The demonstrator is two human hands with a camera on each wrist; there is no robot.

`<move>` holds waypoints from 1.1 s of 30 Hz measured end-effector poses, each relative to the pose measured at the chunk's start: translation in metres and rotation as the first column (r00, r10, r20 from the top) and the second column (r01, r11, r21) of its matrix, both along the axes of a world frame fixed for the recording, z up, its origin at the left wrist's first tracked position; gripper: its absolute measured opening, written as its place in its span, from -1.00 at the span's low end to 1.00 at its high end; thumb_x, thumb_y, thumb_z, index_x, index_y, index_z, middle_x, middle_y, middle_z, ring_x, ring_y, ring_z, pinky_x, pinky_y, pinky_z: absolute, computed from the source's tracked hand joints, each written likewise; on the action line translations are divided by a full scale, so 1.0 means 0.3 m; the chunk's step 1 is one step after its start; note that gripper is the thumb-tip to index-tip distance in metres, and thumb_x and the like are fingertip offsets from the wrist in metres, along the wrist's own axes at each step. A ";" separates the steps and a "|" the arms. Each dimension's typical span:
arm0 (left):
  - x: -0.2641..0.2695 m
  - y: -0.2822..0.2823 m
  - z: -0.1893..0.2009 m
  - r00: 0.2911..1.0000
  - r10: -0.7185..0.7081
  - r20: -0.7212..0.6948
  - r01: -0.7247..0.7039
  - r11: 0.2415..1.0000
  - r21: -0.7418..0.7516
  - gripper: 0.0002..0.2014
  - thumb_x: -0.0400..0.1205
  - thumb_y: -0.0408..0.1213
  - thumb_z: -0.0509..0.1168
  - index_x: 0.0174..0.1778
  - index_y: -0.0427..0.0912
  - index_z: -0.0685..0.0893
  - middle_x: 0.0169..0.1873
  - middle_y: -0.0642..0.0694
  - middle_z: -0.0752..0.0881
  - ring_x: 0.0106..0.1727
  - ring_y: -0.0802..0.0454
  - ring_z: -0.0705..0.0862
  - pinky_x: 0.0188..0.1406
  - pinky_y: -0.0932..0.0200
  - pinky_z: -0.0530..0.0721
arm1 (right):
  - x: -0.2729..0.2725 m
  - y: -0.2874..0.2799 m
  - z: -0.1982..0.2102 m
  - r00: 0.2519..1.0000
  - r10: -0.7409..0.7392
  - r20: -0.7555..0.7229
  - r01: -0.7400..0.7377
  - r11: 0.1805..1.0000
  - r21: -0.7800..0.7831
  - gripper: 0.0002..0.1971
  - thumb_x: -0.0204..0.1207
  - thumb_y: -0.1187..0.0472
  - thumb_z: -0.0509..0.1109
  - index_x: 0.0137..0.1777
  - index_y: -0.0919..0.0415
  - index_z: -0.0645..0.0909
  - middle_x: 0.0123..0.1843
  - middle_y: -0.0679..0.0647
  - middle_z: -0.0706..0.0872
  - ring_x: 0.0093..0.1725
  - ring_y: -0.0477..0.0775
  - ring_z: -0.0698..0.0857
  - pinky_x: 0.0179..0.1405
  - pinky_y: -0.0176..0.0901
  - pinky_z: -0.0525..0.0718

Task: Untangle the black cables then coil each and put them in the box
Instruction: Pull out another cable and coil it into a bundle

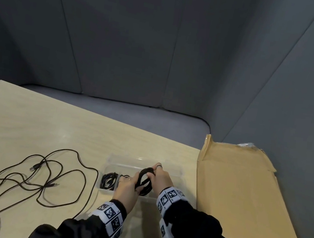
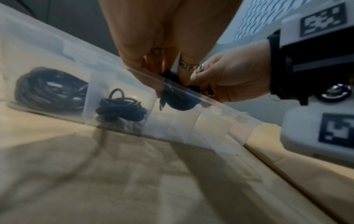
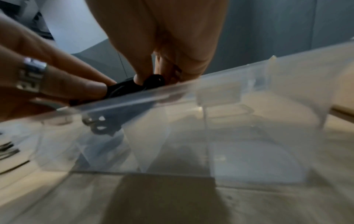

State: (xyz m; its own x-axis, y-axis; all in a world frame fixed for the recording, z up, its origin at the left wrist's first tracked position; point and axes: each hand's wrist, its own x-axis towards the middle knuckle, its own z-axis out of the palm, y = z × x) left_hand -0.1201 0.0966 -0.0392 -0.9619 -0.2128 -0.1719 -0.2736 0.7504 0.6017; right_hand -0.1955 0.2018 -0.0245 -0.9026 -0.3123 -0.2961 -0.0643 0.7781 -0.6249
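Note:
Both hands hold one coiled black cable (image 1: 144, 180) over the clear plastic box (image 1: 176, 174). My left hand (image 1: 128, 185) grips the coil's left side; my right hand (image 1: 159, 176) pinches its top. In the left wrist view the coil (image 2: 180, 101) hangs just inside the box's near wall (image 2: 210, 128). Two other coiled cables lie in the box's left compartments: one at the far left (image 2: 49, 89), one beside it (image 2: 120, 107). Loose tangled black cables (image 1: 28, 179) sprawl on the table to the left. In the right wrist view my fingers (image 3: 141, 75) pinch the coil (image 3: 126, 87) at the box rim.
A large flattened cardboard sheet (image 1: 251, 202) lies at the table's right side. The light wooden table (image 1: 50, 124) ends at a grey padded bench and wall behind. The box's right compartments (image 3: 249, 136) hold nothing.

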 end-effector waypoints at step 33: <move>-0.006 -0.088 0.017 0.984 -0.173 -0.054 0.172 0.985 -0.011 -0.49 0.50 -0.40 0.41 0.39 -0.11 0.55 -0.18 0.06 0.38 -0.17 0.19 0.39 -0.10 0.60 0.34 | 0.068 -0.013 -0.054 0.987 -0.022 -0.162 0.024 1.000 0.008 -0.72 0.56 0.32 0.30 0.26 0.27 0.59 0.23 0.13 0.58 0.27 0.12 0.57 0.31 -0.17 0.49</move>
State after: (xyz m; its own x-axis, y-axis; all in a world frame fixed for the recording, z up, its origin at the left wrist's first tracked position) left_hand -0.1219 0.0703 -0.0340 -0.9921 -0.0440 -0.1173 -0.1067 0.7874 0.6072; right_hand -0.1750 0.1980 -0.0406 -0.9458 -0.2887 -0.1487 -0.1460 0.7869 -0.5996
